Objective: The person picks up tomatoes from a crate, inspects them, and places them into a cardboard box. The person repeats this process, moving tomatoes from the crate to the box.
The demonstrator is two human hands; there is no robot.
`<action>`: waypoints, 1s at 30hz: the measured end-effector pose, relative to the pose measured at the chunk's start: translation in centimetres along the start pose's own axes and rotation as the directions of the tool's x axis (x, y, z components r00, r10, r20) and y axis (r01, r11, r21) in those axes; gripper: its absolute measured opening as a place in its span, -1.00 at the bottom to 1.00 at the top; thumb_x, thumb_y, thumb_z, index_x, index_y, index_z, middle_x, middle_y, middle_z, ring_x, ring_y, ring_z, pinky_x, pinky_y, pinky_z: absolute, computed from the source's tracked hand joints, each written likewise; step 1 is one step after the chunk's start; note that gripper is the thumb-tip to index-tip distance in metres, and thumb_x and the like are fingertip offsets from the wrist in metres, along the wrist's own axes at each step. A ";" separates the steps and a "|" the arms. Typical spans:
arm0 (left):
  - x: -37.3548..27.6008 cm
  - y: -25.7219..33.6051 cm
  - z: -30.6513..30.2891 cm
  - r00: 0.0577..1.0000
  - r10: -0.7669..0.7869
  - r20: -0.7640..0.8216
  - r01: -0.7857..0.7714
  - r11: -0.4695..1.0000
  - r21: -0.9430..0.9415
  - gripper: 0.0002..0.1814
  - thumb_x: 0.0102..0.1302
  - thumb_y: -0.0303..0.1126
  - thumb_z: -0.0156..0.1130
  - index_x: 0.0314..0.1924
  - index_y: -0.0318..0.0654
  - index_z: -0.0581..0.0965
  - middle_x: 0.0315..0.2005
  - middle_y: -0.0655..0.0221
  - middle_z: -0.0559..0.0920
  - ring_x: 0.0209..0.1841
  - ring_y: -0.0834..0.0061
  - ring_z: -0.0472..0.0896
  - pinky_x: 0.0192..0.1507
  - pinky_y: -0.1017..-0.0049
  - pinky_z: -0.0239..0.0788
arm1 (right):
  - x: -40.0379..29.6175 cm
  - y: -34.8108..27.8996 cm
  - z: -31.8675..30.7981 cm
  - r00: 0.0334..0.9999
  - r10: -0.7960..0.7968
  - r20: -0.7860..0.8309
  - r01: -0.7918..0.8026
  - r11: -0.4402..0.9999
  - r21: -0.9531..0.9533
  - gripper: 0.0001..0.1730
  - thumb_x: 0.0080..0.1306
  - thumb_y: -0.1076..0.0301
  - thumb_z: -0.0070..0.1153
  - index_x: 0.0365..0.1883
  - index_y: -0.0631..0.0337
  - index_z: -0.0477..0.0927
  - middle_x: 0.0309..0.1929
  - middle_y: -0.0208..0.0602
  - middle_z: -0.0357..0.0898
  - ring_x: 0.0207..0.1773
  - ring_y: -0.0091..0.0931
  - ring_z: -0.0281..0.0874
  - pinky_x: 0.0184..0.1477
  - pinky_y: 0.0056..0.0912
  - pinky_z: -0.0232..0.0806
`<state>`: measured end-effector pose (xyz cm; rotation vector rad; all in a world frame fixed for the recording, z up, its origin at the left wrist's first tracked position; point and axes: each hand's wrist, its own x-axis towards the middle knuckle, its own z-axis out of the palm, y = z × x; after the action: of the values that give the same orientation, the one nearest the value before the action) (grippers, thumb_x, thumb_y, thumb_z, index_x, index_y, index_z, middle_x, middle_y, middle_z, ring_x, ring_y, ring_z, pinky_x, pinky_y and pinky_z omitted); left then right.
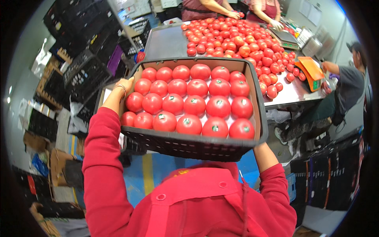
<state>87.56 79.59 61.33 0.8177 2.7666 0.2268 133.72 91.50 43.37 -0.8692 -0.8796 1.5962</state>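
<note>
Between my two arms is a black plastic crate [189,143], tilted a little, with red tomatoes [194,105] laid in rows on a pale liner. Many of the tomatoes bear small green stickers. My left hand [125,85] grips the crate's left end near its far corner, a bracelet on the wrist. At the near right corner my right hand [259,145] is mostly hidden under the crate, its wrist showing below the rim. Beyond the crate a large heap of loose tomatoes [231,38] covers much of a metal table.
The metal table [165,41] stands ahead. An orange scale [311,71] and a flat scale [282,38] sit on its right side. Two people work at the far edge; another person [349,80] stands right. Black crates [86,69] are stacked left, more [322,177] at lower right.
</note>
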 end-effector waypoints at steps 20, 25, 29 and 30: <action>8.3 0.6 2.2 0.953 0.296 -0.071 -0.300 0.952 -0.062 -0.18 0.17 0.28 -0.09 -0.07 -0.49 0.50 -0.09 -0.10 0.54 0.02 0.12 0.52 -0.01 0.26 0.32 | -5.9 -2.9 4.6 0.832 -0.529 -0.167 0.473 0.833 -0.286 -0.30 0.41 -0.13 -0.44 0.28 0.27 0.13 0.23 -0.22 0.22 0.23 -0.40 0.19 0.24 -0.29 0.08; 13.9 -1.2 3.7 0.994 0.102 -0.036 -0.106 0.987 -0.117 -0.16 0.22 0.31 -0.17 -0.01 -0.47 0.47 -0.17 0.07 0.58 -0.14 0.27 0.55 -0.13 0.31 0.37 | 2.7 -2.8 3.4 0.808 -0.577 -0.120 0.532 0.802 -0.272 -0.38 0.40 -0.03 -0.34 0.30 0.15 0.09 0.23 -0.16 0.19 0.23 -0.36 0.19 0.28 -0.23 0.05; 11.6 1.5 4.2 0.988 0.152 0.018 -0.141 0.947 -0.288 -0.16 0.22 0.31 -0.19 0.00 -0.46 0.46 -0.16 0.03 0.57 -0.14 0.27 0.55 -0.13 0.30 0.38 | 5.0 -2.5 2.2 0.789 -0.567 -0.236 0.541 0.824 -0.170 -0.44 0.36 -0.05 -0.32 0.21 0.09 0.22 0.17 -0.22 0.28 0.20 -0.35 0.25 0.25 -0.21 0.10; 11.0 1.2 4.1 0.989 0.147 0.033 -0.128 0.932 -0.339 -0.16 0.23 0.31 -0.19 0.00 -0.45 0.46 -0.16 0.03 0.57 -0.15 0.26 0.56 -0.14 0.30 0.38 | 5.2 -2.1 2.3 0.772 -0.603 -0.201 0.567 0.796 -0.210 -0.44 0.35 -0.06 -0.32 0.18 0.08 0.25 0.15 -0.24 0.30 0.19 -0.33 0.26 0.23 -0.19 0.12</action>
<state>80.39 87.00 55.60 0.9077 2.5158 0.6704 131.73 96.72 45.81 -0.7718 -0.9613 0.8581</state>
